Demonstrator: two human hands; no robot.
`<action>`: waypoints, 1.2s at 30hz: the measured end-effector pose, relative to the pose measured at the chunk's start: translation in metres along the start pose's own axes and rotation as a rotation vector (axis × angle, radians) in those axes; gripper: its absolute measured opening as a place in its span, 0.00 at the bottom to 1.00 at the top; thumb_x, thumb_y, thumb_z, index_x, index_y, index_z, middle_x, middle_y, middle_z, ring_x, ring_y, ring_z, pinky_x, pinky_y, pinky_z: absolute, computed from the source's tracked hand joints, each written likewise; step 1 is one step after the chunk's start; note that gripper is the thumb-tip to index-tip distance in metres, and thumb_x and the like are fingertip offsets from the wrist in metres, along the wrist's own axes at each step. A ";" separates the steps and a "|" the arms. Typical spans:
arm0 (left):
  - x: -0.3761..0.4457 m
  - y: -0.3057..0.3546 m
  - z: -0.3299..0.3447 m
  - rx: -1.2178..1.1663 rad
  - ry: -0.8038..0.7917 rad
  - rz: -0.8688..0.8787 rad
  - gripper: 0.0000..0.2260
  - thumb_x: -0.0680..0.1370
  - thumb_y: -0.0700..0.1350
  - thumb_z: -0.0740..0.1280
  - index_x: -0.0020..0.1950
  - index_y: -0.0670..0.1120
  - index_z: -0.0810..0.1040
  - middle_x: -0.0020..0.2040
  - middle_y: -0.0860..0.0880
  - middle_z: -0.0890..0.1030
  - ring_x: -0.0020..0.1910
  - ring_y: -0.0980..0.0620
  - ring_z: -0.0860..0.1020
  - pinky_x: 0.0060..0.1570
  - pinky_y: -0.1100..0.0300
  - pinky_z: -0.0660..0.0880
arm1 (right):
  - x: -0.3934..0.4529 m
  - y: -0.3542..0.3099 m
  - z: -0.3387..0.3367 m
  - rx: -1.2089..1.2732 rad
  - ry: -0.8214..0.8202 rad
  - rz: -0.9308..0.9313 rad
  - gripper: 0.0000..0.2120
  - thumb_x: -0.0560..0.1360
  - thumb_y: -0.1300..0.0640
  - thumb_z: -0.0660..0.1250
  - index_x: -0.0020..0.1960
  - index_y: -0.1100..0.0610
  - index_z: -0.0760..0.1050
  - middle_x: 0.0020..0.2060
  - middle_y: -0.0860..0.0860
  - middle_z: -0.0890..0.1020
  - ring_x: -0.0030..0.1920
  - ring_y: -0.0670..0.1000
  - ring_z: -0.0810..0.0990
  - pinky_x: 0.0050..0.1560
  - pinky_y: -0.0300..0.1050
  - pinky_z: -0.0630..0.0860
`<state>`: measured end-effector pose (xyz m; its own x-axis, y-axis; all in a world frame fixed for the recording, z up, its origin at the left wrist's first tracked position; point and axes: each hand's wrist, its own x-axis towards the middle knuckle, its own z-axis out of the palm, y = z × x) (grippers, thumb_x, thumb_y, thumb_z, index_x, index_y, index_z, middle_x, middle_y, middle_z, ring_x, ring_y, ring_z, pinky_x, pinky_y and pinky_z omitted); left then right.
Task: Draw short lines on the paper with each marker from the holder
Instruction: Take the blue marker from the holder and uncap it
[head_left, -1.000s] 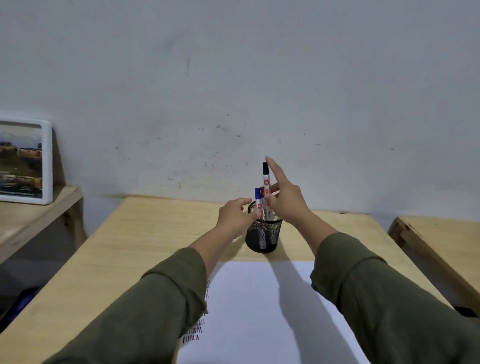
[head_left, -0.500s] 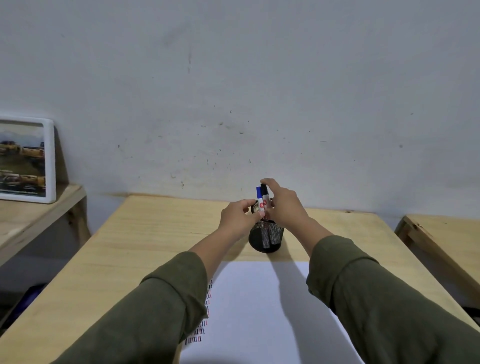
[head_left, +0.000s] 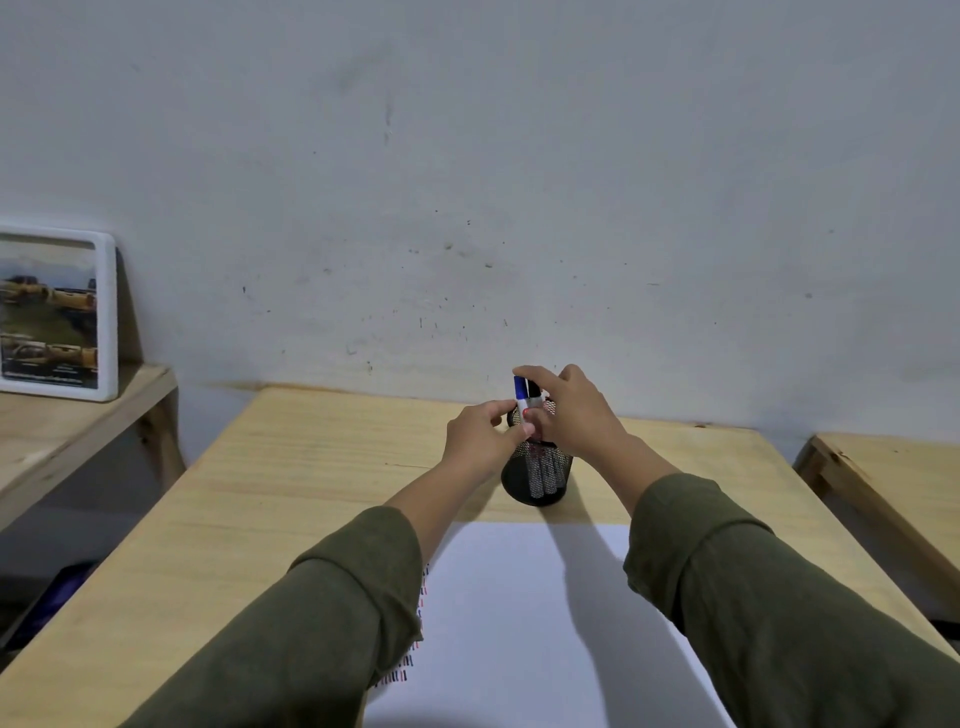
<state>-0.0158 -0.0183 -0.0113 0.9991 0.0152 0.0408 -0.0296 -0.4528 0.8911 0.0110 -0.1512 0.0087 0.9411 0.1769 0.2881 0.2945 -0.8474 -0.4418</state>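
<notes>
My right hand (head_left: 576, 415) pinched the upright black-capped marker (head_left: 533, 391) standing in the holder (head_left: 537, 475) directly below; my left hand (head_left: 480, 434) gripped the holder's rim.

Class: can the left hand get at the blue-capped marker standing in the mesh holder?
Probably yes: the left hand is at the mesh holder rim, beside the blue-capped marker, whose top stands uncovered.

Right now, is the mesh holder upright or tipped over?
Upright. The mesh holder stands on its base on the table, markers poking up from its rim between both hands.
</notes>
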 end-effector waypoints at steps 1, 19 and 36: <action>0.000 0.000 0.000 -0.004 0.001 -0.002 0.22 0.72 0.49 0.71 0.66 0.48 0.75 0.64 0.46 0.78 0.64 0.51 0.75 0.64 0.56 0.70 | -0.002 -0.001 -0.001 0.002 0.012 -0.019 0.23 0.75 0.58 0.65 0.68 0.45 0.69 0.47 0.53 0.65 0.43 0.53 0.70 0.46 0.41 0.66; -0.004 0.000 -0.001 0.006 0.034 0.013 0.21 0.73 0.49 0.71 0.65 0.48 0.76 0.63 0.47 0.79 0.63 0.51 0.75 0.62 0.58 0.70 | -0.021 -0.003 -0.012 0.399 0.093 0.029 0.18 0.74 0.61 0.67 0.61 0.50 0.68 0.41 0.50 0.79 0.42 0.51 0.81 0.38 0.36 0.72; -0.043 0.067 -0.037 -0.490 0.033 0.199 0.13 0.79 0.43 0.62 0.63 0.49 0.76 0.53 0.52 0.80 0.49 0.62 0.77 0.40 0.77 0.72 | -0.057 -0.048 -0.051 0.824 0.182 -0.025 0.14 0.70 0.53 0.70 0.51 0.46 0.69 0.42 0.53 0.86 0.44 0.58 0.82 0.53 0.57 0.77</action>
<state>-0.0615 -0.0161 0.0639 0.9713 0.0029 0.2379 -0.2379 0.0197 0.9711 -0.0654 -0.1459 0.0571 0.9121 0.0474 0.4073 0.4083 -0.1957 -0.8916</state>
